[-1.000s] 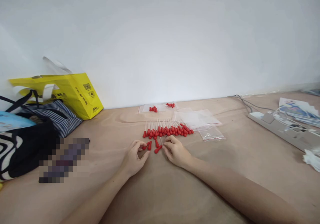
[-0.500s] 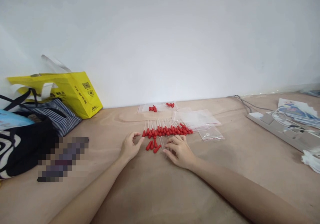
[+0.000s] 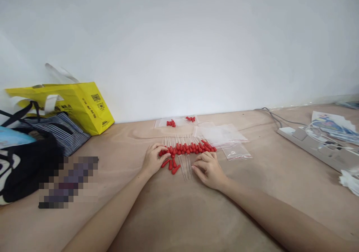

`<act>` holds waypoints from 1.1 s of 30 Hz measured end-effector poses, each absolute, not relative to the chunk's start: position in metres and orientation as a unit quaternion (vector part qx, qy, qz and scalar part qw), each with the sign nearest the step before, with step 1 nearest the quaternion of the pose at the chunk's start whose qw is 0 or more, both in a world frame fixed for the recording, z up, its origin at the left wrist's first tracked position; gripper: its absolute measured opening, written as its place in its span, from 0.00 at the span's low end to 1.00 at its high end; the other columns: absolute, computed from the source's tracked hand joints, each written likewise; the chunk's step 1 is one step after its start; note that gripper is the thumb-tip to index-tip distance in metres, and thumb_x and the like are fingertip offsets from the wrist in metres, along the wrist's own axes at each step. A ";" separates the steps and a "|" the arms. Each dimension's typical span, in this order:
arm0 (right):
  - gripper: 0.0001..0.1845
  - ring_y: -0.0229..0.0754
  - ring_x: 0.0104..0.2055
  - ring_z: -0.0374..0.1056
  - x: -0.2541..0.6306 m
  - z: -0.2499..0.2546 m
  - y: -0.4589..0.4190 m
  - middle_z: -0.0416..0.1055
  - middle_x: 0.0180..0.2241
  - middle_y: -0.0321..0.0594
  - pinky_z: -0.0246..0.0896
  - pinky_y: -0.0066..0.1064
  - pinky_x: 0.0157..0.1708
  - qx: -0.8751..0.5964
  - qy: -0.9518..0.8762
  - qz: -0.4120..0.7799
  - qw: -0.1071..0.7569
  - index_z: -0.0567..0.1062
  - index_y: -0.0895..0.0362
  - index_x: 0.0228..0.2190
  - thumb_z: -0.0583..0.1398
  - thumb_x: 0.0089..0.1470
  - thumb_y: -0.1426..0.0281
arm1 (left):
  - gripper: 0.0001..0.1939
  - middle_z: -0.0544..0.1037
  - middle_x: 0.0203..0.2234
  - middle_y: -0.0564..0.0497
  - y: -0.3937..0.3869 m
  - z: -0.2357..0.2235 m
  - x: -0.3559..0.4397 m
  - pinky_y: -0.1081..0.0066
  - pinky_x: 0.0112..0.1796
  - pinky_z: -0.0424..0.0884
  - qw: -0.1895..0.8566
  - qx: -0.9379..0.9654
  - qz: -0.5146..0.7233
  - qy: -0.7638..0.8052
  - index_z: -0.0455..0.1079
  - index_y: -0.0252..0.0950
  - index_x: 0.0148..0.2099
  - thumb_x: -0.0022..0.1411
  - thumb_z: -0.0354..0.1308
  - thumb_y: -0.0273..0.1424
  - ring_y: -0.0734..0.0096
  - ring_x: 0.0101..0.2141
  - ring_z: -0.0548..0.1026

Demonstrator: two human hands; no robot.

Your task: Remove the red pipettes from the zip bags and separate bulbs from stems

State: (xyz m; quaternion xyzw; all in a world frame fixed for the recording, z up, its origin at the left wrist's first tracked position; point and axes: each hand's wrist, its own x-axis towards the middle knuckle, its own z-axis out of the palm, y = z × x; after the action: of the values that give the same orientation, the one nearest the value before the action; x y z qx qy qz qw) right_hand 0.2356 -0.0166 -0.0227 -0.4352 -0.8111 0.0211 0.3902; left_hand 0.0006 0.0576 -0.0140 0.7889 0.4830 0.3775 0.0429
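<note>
While I follow the head view, my left hand (image 3: 153,160) has gone from the loose red bulbs (image 3: 170,165) to the left end of the row of red-tipped droppers (image 3: 193,148), thumb and fingers curled around the bulbs there; I cannot tell whether they grip one. The row lies across the bench (image 3: 179,214) ahead of both hands, thin stems mostly toward the wall (image 3: 179,57). My right hand (image 3: 210,171) has shifted rightward, baring clear stems (image 3: 185,167) that point toward me. Its fingers are loosely bent just beside them, and I cannot tell whether they hold anything. I judge the row's left end to be the working spot.
</note>
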 end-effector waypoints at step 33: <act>0.10 0.37 0.36 0.62 0.227 -0.022 -0.013 0.70 0.34 0.37 0.39 0.42 0.50 -0.346 -0.854 -0.111 0.373 0.72 0.50 0.37 0.55 0.53 0.66 | 0.07 0.79 0.28 0.53 -0.004 -0.007 0.002 0.69 0.34 0.69 0.044 0.874 0.419 0.240 0.73 0.43 0.36 0.57 0.54 0.30 0.72 0.30 0.72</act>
State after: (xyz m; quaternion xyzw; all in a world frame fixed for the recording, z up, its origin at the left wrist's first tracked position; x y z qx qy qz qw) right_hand 0.2269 -0.0134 -0.0220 -0.3459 -0.8536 -0.1106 0.3734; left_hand 0.0021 -0.0045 -0.0067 0.8745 0.2405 0.4189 0.0441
